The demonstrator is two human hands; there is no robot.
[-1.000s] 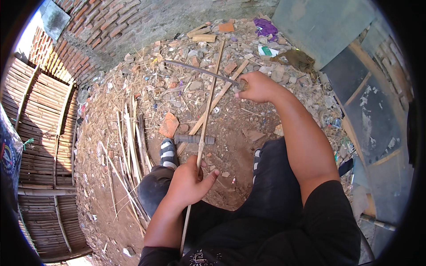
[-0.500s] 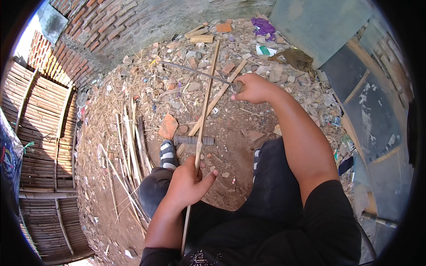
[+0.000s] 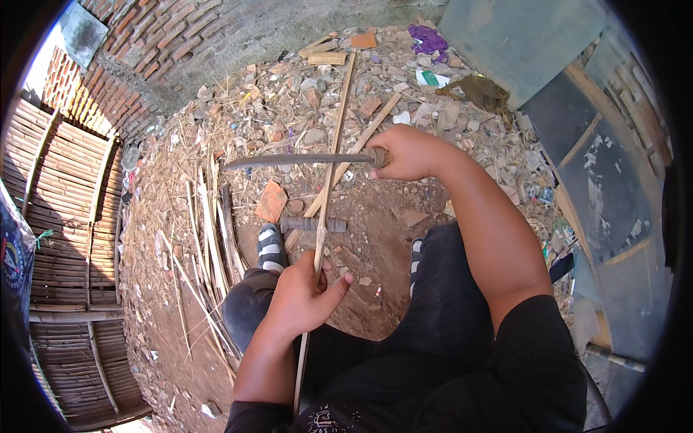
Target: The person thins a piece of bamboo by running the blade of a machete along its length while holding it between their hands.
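Bamboo strip (image 3: 325, 202), one: long, rising from the lap over rubble-strewn ground (image 3: 382, 231); lower part grasped in left grip (image 3: 297, 299). Curved blade (image 3: 289, 160), one: crossing the strip, contact unclear; handle clasped in right grip (image 3: 408, 153). Split lengths (image 3: 208, 231), several: at left, grounded.

Tan strip (image 3: 326, 198), grey blade (image 3: 296, 159), black-and-white banded footwear (image 3: 271, 249)

A weathered brick wall (image 3: 173, 40) stands at the upper left, behind stony rubble (image 3: 249, 119). Toward the upper right, 1 crumpled purple cloth (image 3: 429, 43), 1 white-and-green packet (image 3: 432, 79) and 1 brown rag (image 3: 479, 92) lie near a grey-green panel (image 3: 520, 47). Dark printed fabric (image 3: 16, 249) shows beside a slatted bamboo wall (image 3: 66, 231).
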